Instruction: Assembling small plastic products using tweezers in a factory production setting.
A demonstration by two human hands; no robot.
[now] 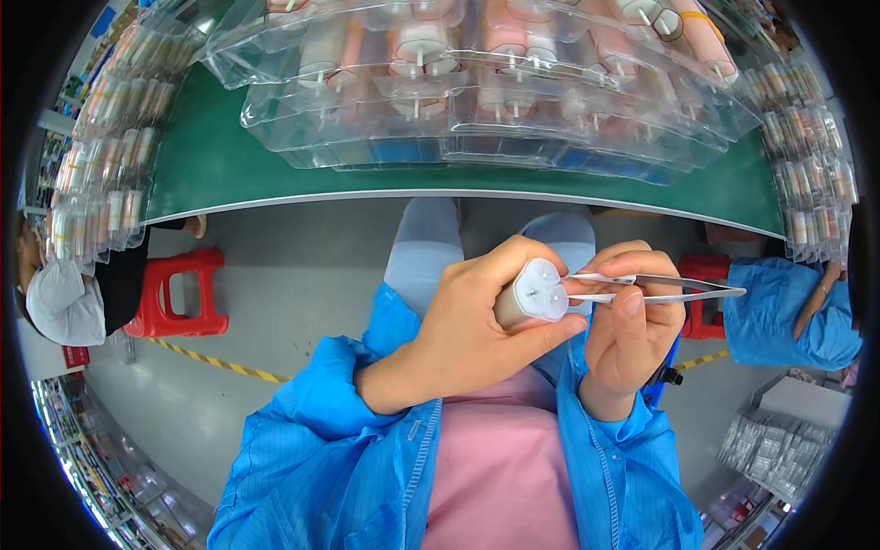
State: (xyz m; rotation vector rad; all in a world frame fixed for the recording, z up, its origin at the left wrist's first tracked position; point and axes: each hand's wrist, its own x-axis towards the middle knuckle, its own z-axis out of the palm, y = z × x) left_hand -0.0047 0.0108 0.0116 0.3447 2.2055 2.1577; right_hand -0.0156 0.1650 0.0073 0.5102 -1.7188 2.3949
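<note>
Left hand (481, 321) gripping a white cylinder (537, 291) above the lap.
The cylinder is sitting between thumb and fingers, its flat end facing the tweezers (605, 278); the right hand (632, 325) is pinching these, prongs apart, tips near that end, contact unclear. Any lettering on either is too small to read. Clear trays (357, 137) are resting beyond on a green bench (206, 156).

- A cylindrical piece (537, 291) shows white; tweezers (724, 291), silver and white.
- A blue jacket (284, 477) with fine darker stripes tops a pink shirt (500, 467).
- Clear trays (348, 147) and pink and white cylinders (709, 41) contrast with a green desk (206, 147).
- Red stool (191, 293); grey floor (275, 266); yellow-and-black striped tape (220, 365).
- A co-worker's garment (770, 302) is blue.
</note>
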